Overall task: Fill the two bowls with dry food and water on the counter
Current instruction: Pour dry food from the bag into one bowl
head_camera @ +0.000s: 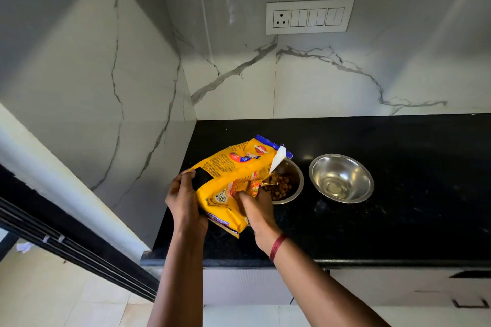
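Observation:
A yellow bag of dry food (233,175) is tipped with its torn open end over the left steel bowl (296,188). Brown kibble (280,186) lies in that bowl. My left hand (184,202) grips the bag's bottom end. My right hand (255,210) grips the bag's near side by the opening, a red thread round its wrist. The right steel bowl (341,178) stands a little apart to the right, shiny inside with no kibble in it; whether it holds any water I cannot tell.
Both bowls stand on a black stone counter (398,207) set in a corner of white marble walls. A switch panel with a socket (309,16) is on the back wall. The counter's front edge (345,263) runs below my wrists; a dark rail (66,241) slants at left.

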